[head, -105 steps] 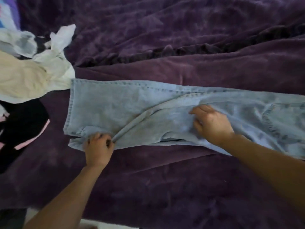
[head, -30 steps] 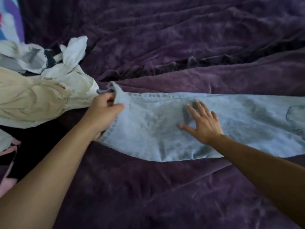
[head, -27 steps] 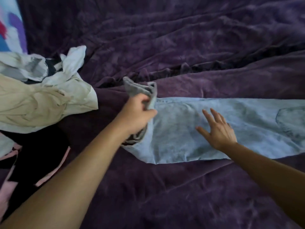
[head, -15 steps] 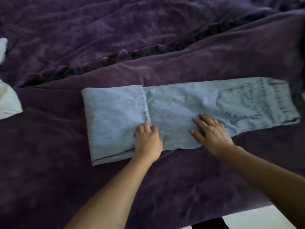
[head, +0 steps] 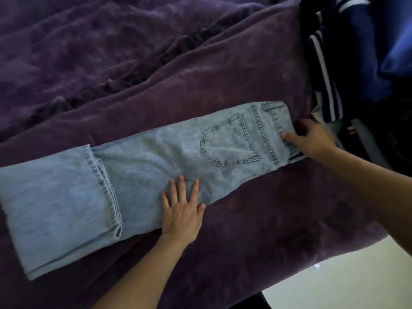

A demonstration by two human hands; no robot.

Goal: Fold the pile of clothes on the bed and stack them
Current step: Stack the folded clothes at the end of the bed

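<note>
One pair of jeans (head: pixel 156 157), long axis lower left to waistband (head: pixel 278 117) upper right; my left hand (head: pixel 180 210) flat, right hand (head: pixel 312 137) pinching waistband.

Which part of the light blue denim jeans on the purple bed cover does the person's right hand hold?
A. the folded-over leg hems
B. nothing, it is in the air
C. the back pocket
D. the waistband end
D: the right hand pinches the waistband end of the light blue denim jeans, thumb on top, while the left hand lies flat near the middle.
</note>
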